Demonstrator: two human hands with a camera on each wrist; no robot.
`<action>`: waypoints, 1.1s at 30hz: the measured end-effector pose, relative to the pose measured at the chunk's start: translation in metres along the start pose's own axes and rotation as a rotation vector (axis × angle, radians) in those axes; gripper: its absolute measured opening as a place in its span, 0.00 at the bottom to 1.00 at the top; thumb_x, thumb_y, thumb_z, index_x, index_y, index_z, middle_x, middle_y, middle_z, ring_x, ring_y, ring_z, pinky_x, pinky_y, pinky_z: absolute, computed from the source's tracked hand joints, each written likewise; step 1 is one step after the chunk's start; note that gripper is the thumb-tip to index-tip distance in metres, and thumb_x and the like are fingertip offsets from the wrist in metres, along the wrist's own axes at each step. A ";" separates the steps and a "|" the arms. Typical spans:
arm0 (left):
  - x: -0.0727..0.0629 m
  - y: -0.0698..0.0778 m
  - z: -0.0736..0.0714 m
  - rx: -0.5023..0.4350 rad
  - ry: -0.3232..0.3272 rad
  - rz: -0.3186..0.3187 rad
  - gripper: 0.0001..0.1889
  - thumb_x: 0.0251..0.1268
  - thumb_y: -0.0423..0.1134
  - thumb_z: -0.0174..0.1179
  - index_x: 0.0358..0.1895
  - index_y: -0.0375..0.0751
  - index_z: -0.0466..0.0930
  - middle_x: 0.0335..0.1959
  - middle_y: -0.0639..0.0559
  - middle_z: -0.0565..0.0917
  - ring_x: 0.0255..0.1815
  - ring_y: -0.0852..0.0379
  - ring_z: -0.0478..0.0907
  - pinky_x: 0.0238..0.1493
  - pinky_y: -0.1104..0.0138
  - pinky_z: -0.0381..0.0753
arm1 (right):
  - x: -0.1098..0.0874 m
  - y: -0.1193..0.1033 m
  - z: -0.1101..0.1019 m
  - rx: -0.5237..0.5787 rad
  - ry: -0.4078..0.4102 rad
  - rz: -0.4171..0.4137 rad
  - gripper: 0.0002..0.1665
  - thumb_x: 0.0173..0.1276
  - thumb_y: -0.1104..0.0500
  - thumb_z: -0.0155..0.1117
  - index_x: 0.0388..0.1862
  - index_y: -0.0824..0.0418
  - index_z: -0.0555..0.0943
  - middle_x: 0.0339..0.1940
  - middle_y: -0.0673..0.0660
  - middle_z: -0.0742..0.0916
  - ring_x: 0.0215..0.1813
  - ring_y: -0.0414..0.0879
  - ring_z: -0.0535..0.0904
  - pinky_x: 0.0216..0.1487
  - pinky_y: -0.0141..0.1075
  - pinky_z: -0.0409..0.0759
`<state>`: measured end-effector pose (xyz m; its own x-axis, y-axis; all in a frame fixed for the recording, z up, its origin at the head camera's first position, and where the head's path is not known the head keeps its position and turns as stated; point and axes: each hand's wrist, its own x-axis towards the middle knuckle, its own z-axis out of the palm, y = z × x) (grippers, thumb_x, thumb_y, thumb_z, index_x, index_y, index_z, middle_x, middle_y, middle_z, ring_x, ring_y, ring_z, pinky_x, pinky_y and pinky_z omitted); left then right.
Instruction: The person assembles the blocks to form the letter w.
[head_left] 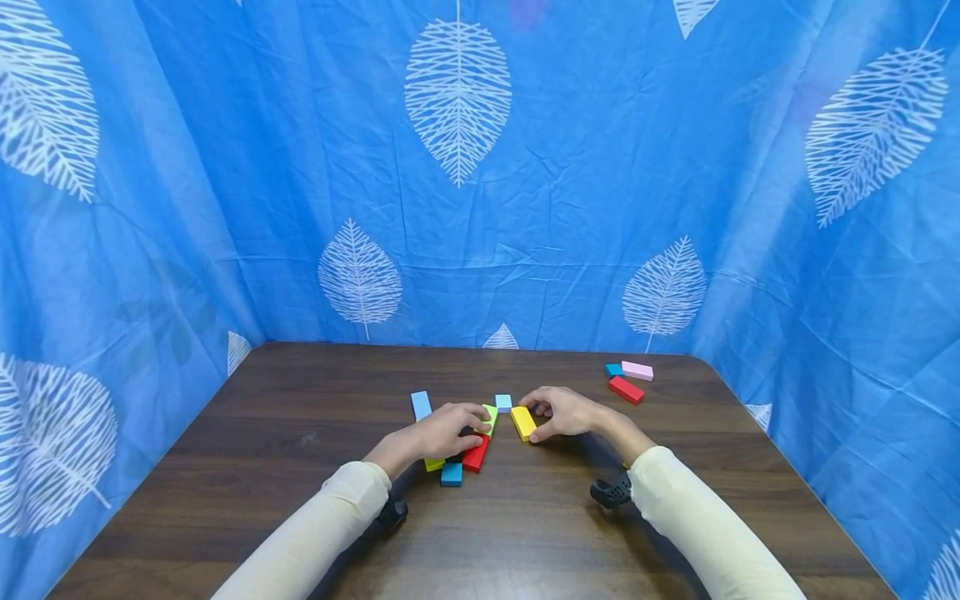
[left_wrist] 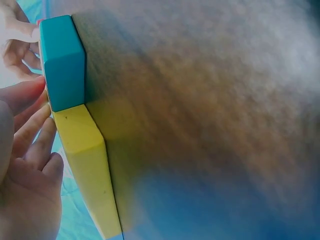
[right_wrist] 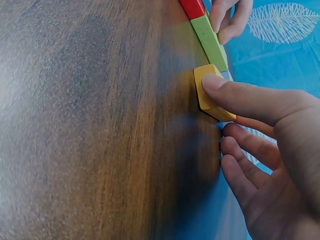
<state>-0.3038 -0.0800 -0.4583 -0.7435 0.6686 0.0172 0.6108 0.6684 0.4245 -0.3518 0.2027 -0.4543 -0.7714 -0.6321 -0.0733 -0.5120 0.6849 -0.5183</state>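
Observation:
In the head view, my left hand (head_left: 444, 429) rests over a green block (head_left: 491, 410) and a red block (head_left: 475, 454). Its fingers touch the green one, with the thumb by the red one. My right hand (head_left: 566, 412) pinches a yellow block (head_left: 523, 423) between thumb and fingers. The right wrist view shows that thumb on the face of the yellow block (right_wrist: 202, 87), close beside the green block (right_wrist: 210, 42). A small light blue block (head_left: 503, 403) lies behind them. A teal block (left_wrist: 65, 65) and another yellow block (left_wrist: 87, 155) meet near my left hand.
A long blue block (head_left: 421, 405) lies left of the group, and the small teal block (head_left: 452, 475) is at its near end. Farther right on the wooden table (head_left: 300, 500) are a pink block (head_left: 637, 371), a red block (head_left: 626, 390) and a teal block (head_left: 614, 370). Blue curtain (head_left: 525, 292) surrounds the table.

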 end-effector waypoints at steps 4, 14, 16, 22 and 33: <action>0.001 0.000 0.000 0.003 -0.001 0.002 0.17 0.75 0.37 0.65 0.62 0.41 0.85 0.68 0.48 0.77 0.69 0.46 0.72 0.71 0.51 0.70 | 0.000 0.000 0.000 0.005 0.000 -0.002 0.34 0.62 0.52 0.80 0.65 0.62 0.80 0.53 0.54 0.82 0.54 0.52 0.78 0.60 0.51 0.79; 0.000 0.000 0.002 -0.012 -0.004 0.003 0.18 0.75 0.38 0.64 0.64 0.41 0.84 0.69 0.48 0.77 0.70 0.46 0.71 0.71 0.51 0.70 | -0.001 0.002 0.000 0.018 -0.007 -0.018 0.37 0.63 0.51 0.79 0.67 0.62 0.79 0.56 0.54 0.82 0.54 0.51 0.78 0.59 0.50 0.79; 0.000 0.000 0.002 -0.012 -0.004 0.006 0.18 0.75 0.38 0.64 0.64 0.41 0.84 0.69 0.48 0.77 0.70 0.46 0.71 0.71 0.51 0.70 | -0.002 0.001 -0.001 0.021 -0.008 -0.009 0.37 0.63 0.51 0.80 0.67 0.62 0.78 0.56 0.54 0.82 0.54 0.52 0.78 0.59 0.51 0.79; 0.000 0.001 0.001 -0.010 -0.001 0.012 0.17 0.75 0.37 0.64 0.64 0.40 0.84 0.69 0.47 0.77 0.70 0.46 0.72 0.71 0.51 0.70 | -0.006 0.001 -0.005 0.019 0.000 -0.004 0.37 0.62 0.51 0.80 0.67 0.62 0.79 0.57 0.56 0.83 0.54 0.52 0.79 0.59 0.51 0.80; 0.000 0.000 0.001 0.001 0.003 0.020 0.17 0.75 0.37 0.64 0.63 0.40 0.84 0.69 0.47 0.77 0.69 0.45 0.72 0.71 0.51 0.71 | -0.011 0.007 -0.016 0.033 0.009 0.028 0.36 0.62 0.51 0.80 0.67 0.61 0.79 0.56 0.55 0.85 0.54 0.51 0.80 0.57 0.49 0.81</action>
<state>-0.3039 -0.0797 -0.4594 -0.7319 0.6808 0.0285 0.6260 0.6553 0.4229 -0.3527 0.2202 -0.4430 -0.7885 -0.6098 -0.0804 -0.4780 0.6897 -0.5439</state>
